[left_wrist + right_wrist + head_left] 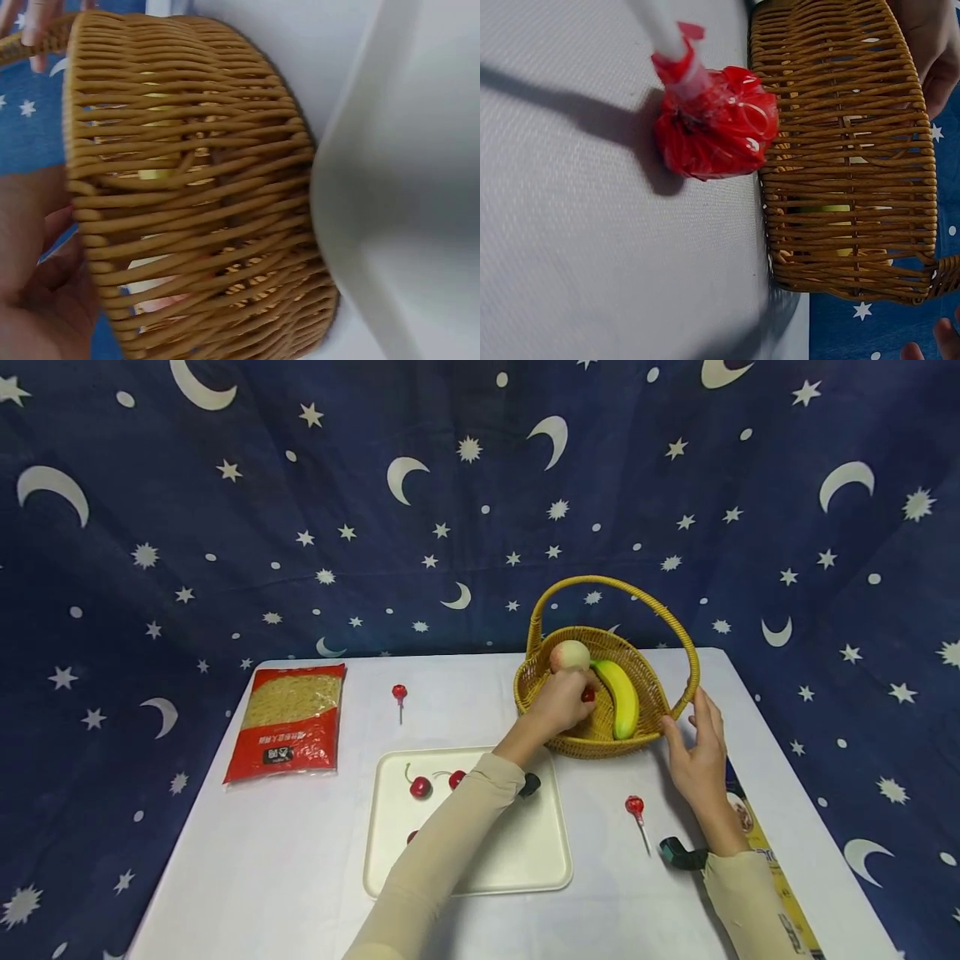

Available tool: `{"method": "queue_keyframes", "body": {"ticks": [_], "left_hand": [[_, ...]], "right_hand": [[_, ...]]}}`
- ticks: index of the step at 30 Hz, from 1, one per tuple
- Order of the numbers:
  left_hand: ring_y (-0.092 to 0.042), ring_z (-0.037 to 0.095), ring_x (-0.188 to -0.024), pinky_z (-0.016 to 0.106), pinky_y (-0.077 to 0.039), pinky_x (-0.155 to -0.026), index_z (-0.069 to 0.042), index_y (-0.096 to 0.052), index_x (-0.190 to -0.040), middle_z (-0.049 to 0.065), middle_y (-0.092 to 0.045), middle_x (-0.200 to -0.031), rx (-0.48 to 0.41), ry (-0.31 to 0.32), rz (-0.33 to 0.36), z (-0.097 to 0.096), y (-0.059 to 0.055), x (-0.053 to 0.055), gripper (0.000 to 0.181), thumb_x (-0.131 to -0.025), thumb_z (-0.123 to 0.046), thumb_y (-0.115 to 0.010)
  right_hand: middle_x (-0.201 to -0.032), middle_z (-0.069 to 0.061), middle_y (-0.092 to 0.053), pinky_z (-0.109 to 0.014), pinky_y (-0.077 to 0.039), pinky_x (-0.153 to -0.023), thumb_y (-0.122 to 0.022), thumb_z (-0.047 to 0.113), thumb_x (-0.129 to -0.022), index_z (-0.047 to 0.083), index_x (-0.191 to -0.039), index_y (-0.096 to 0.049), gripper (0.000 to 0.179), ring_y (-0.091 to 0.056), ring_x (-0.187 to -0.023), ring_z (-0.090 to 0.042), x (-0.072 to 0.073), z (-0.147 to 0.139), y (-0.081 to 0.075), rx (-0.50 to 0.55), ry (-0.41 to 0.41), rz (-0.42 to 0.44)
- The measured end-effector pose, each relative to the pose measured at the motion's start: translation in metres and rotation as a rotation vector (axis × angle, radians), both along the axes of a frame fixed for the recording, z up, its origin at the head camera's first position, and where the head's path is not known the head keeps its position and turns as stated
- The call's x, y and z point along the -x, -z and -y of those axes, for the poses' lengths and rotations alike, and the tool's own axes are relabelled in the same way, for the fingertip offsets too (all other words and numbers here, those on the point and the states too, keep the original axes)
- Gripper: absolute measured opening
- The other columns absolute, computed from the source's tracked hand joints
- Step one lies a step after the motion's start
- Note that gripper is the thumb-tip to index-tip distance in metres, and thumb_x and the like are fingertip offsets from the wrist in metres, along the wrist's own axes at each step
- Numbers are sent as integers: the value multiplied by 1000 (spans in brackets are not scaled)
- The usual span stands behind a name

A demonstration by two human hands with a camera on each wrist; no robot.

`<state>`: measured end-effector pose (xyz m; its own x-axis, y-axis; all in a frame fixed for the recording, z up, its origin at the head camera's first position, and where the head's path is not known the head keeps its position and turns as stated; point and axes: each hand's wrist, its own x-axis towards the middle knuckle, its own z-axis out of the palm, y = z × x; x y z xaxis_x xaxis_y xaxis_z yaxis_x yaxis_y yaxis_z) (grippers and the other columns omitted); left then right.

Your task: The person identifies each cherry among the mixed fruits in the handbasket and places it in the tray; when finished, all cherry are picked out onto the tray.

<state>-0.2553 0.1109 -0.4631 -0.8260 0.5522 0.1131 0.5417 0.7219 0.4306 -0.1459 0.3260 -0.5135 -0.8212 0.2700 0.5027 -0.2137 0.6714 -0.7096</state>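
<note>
The left hand [564, 700] reaches over the near rim into a yellow-brown wicker basket [600, 749]. Its curled fingers hold a small red cherry [588, 695], partly hidden by them. Inside the basket lie a banana [619, 697] and a pale peach [570, 656], both close to that hand. At the basket's right side, the right hand [697, 760] grips the rim near the foot of the arched handle, thumb in front and fingers on the outer side. In the left wrist view the wicker wall [202, 187] hides much of the inside.
A cream tray [517, 881] with several cherries [421, 787] lies under the left forearm. One lollipop [635, 807] is in front of the basket; another lollipop [400, 693] lies farther left. A red bag of pasta [288, 722] is at the left, and a yellow-blue package [783, 893] beside the right arm.
</note>
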Motion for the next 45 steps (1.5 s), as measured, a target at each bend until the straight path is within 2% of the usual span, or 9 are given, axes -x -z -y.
{"method": "queue_keyframes", "body": {"ticks": [8, 15, 26, 33, 35, 39, 45], "left_hand": [[-73, 15, -109, 25, -60, -95, -16, -78, -123, 2, -74, -122, -147, -17, -51, 10, -15, -15, 27, -97, -25, -80], [-73, 16, -112, 24, -60, -95, -17, -79, -121, 1, -75, -124, -249, -39, -81, 27, -28, -33, 27, -95, -25, -82], [-73, 14, -107, 22, -59, -93, -12, -78, -119, 2, -75, -120, -384, -18, -201, 57, -50, -60, 29, -92, -20, -85], [-73, 15, -96, 26, -62, -86, -8, -77, -118, 5, -74, -115, -488, -20, -195, 86, -61, -78, 28, -92, -14, -85], [-73, 16, -96, 30, -63, -85, -6, -77, -117, 6, -74, -115, -506, -24, -200, 96, -63, -83, 28, -91, -13, -85], [-73, 15, -94, 27, -63, -84, -7, -77, -116, 6, -73, -114, -521, -54, -218, 114, -64, -92, 27, -91, -12, -85], [-73, 14, -95, 27, -63, -86, -8, -77, -115, 3, -73, -113, -522, -122, -235, 138, -57, -110, 28, -89, -13, -87]], "right_hand": [[-166, -22, -40, -3, -28, -109, -64, 3, -104, 18, -169, -32, 73, -44, -148, -43, 0, -1, 3, -3, -6, -12], [-167, -22, -40, -2, -28, -108, -64, 7, -105, 19, -169, -33, 72, -44, -148, -46, 0, 1, 0, 2, 2, 0], [-166, -20, -41, -2, -29, -108, -64, 5, -104, 21, -169, -33, 73, -44, -150, -42, -1, 2, -1, 16, -1, 2], [-165, -19, -43, -3, -30, -107, -65, 3, -103, 21, -167, -36, 73, -46, -147, -36, -1, 2, -1, 18, -5, -27], [-165, -19, -43, -4, -30, -107, -66, 3, -102, 21, -167, -37, 73, -46, -147, -34, 0, 2, -1, 16, -5, -32], [-164, -19, -44, -4, -30, -107, -66, 2, -102, 22, -167, -37, 74, -46, -147, -32, -1, 2, 1, 13, -4, -35], [-165, -19, -44, -3, -31, -106, -67, 1, -101, 22, -167, -37, 75, -47, -146, -38, 0, 3, 1, 22, -8, -46]]}}
